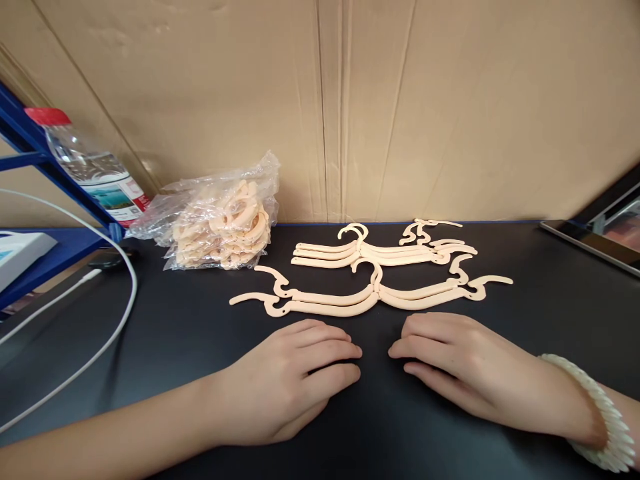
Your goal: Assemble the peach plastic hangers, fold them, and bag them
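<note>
My left hand rests on the black tabletop, fingers loosely stretched and a little apart, with nothing in it. Facing it, my right hand lies the same way, also open and bare. Just beyond both hands are beige folding hangers, laid one behind the other with their hook upward and their curled end pieces spread to the sides. Behind these sits another stack of beige hangers. Several loose curled end pieces lie at that stack's right. Neither hand touches any hanger.
A clear plastic bag of beige hanger parts stands at the back left. Beside it are a red-capped water bottle, a blue frame and a white cable. A tablet-like device is at the right. Behind rises a cardboard wall.
</note>
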Demonstrator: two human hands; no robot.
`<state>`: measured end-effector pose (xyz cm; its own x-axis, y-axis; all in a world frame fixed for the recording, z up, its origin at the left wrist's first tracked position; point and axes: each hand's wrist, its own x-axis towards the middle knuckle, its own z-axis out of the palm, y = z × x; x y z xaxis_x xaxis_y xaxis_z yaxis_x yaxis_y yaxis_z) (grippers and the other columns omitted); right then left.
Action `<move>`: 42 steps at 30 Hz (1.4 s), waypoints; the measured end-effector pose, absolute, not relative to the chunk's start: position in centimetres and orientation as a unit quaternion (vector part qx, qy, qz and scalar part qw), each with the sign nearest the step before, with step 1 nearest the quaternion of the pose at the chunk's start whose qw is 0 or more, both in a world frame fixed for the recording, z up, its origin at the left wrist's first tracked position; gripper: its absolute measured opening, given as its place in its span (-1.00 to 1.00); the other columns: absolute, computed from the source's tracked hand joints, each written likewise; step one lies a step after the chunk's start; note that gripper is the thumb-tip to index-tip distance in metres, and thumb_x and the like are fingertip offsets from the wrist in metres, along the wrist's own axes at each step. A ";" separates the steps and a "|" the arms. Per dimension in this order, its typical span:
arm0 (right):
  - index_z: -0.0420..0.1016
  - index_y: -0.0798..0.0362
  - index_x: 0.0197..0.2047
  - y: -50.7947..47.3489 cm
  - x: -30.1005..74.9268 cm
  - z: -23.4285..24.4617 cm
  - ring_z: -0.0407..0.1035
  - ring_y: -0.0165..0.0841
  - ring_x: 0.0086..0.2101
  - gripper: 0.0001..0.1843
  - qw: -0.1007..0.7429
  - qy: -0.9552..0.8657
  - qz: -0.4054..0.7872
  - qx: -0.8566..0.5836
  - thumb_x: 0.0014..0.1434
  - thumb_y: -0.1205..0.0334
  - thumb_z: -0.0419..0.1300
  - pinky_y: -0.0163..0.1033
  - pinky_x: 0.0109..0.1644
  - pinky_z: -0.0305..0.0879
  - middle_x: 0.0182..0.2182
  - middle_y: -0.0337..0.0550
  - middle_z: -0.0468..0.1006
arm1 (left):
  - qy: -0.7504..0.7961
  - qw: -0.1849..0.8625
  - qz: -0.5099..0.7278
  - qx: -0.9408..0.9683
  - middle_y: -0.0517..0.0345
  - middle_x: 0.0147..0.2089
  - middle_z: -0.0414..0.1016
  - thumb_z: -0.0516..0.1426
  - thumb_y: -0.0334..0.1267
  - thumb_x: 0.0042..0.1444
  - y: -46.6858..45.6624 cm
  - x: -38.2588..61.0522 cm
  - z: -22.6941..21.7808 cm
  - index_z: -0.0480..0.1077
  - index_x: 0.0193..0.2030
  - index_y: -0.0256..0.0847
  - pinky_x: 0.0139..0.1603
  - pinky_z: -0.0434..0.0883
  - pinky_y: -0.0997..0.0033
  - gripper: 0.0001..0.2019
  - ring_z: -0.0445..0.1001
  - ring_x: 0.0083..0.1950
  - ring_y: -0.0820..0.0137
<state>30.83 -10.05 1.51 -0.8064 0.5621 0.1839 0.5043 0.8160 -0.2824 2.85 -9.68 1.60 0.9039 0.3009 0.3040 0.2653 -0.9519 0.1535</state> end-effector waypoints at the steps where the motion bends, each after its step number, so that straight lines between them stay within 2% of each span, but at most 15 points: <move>1: 0.45 0.03 -0.02 -10.2 30.7 1.5 0.34 -0.36 -0.38 -0.74 0.131 -0.945 0.106 -0.280 0.37 0.36 -0.02 -0.27 -0.32 0.26 -0.32 -0.16 0.44 | 0.146 0.054 0.160 0.975 -0.06 0.09 0.53 0.02 -0.48 0.22 -9.7 2.9 1.7 0.38 0.09 -0.30 0.17 0.40 0.23 -0.68 0.43 0.13 0.19; 5: 0.46 0.07 -0.05 -10.2 30.4 1.3 0.33 -0.36 -0.37 -0.75 0.133 -0.950 0.085 -0.269 0.36 0.35 -0.02 -0.26 -0.32 0.24 -0.33 -0.15 0.43 | 0.153 0.054 0.134 0.978 -0.06 0.10 0.51 0.01 -0.47 0.23 -9.8 3.0 1.9 0.35 0.17 -0.25 0.15 0.41 0.20 -0.62 0.43 0.13 0.18; 8: 0.44 0.05 0.03 -10.2 30.4 1.2 0.31 -0.36 -0.38 -0.71 0.125 -0.957 0.062 -0.252 0.37 0.36 -0.04 -0.26 -0.31 0.23 -0.33 -0.16 0.42 | 0.159 0.056 0.126 0.978 -0.07 0.11 0.50 0.01 -0.46 0.23 -9.9 3.0 2.0 0.36 0.17 -0.22 0.15 0.41 0.19 -0.61 0.43 0.13 0.17; 11: 0.38 0.04 0.14 -10.5 30.4 1.2 0.29 -0.35 -0.37 -0.61 0.103 -0.968 0.043 -0.227 0.34 0.45 -0.07 -0.24 -0.28 0.23 -0.32 -0.15 0.42 | 0.163 0.055 0.124 0.977 -0.08 0.10 0.50 -0.01 -0.46 0.24 -9.9 3.1 2.0 0.35 0.18 -0.22 0.15 0.41 0.19 -0.62 0.42 0.13 0.17; 14: 0.36 0.05 0.15 -10.9 30.4 1.3 0.29 -0.32 -0.34 -0.57 0.075 -0.974 0.034 -0.210 0.30 0.50 -0.08 -0.22 -0.26 0.22 -0.30 -0.14 0.42 | 0.163 0.054 0.123 0.977 -0.07 0.09 0.50 -0.02 -0.45 0.26 -9.9 3.2 2.0 0.36 0.17 -0.23 0.15 0.40 0.18 -0.63 0.42 0.12 0.18; 25: 0.33 0.06 0.20 -11.0 30.2 1.5 0.26 -0.33 -0.36 -0.57 0.076 -0.977 0.003 -0.199 0.33 0.46 -0.09 -0.23 -0.27 0.20 -0.31 -0.13 0.42 | 0.161 0.061 0.126 0.977 -0.08 0.08 0.50 0.00 -0.45 0.24 -9.9 3.1 2.0 0.36 0.16 -0.23 0.14 0.41 0.18 -0.63 0.42 0.11 0.18; 29: 0.38 0.08 0.13 -11.2 30.0 1.8 0.25 -0.34 -0.38 -0.61 0.082 -0.977 -0.006 -0.197 0.36 0.44 -0.13 -0.23 -0.29 0.18 -0.34 -0.14 0.41 | 0.162 0.063 0.129 0.976 -0.07 0.08 0.50 0.01 -0.47 0.22 -9.9 3.2 2.0 0.37 0.16 -0.23 0.15 0.40 0.19 -0.62 0.42 0.12 0.18; 35: 0.45 0.08 -0.02 -11.7 29.8 2.1 0.25 -0.34 -0.36 -0.66 0.098 -0.976 0.006 -0.195 0.29 0.48 -0.06 -0.23 -0.29 0.16 -0.34 -0.13 0.42 | 0.167 0.065 0.130 0.975 -0.07 0.09 0.49 0.02 -0.47 0.21 -9.9 3.1 1.8 0.36 0.18 -0.19 0.15 0.40 0.19 -0.59 0.41 0.12 0.18; 38: 0.48 0.06 -0.22 -11.9 29.6 2.2 0.19 -0.36 -0.42 -0.75 0.119 -0.974 0.011 -0.190 0.34 0.39 -0.02 -0.23 -0.34 0.10 -0.42 -0.19 0.39 | 0.166 0.065 0.126 0.976 -0.07 0.11 0.48 0.02 -0.47 0.20 -9.9 3.1 1.7 0.35 0.18 -0.20 0.17 0.38 0.18 -0.59 0.40 0.14 0.17; 42: 0.36 0.07 -0.50 -12.0 29.5 2.5 0.10 -0.38 -0.49 -0.62 0.166 -0.973 0.007 -0.162 0.34 0.43 -0.04 -0.20 -0.39 0.02 -0.49 -0.21 0.38 | 0.167 0.068 0.123 0.976 -0.07 0.12 0.48 0.01 -0.46 0.21 -9.9 3.1 1.8 0.36 0.18 -0.21 0.17 0.39 0.18 -0.60 0.40 0.14 0.17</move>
<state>29.50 -11.97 2.45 -0.8925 0.3164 0.3216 0.3120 0.9477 -0.0665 3.07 -9.87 1.81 0.9145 0.3419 0.2166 0.3084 -0.9352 0.1739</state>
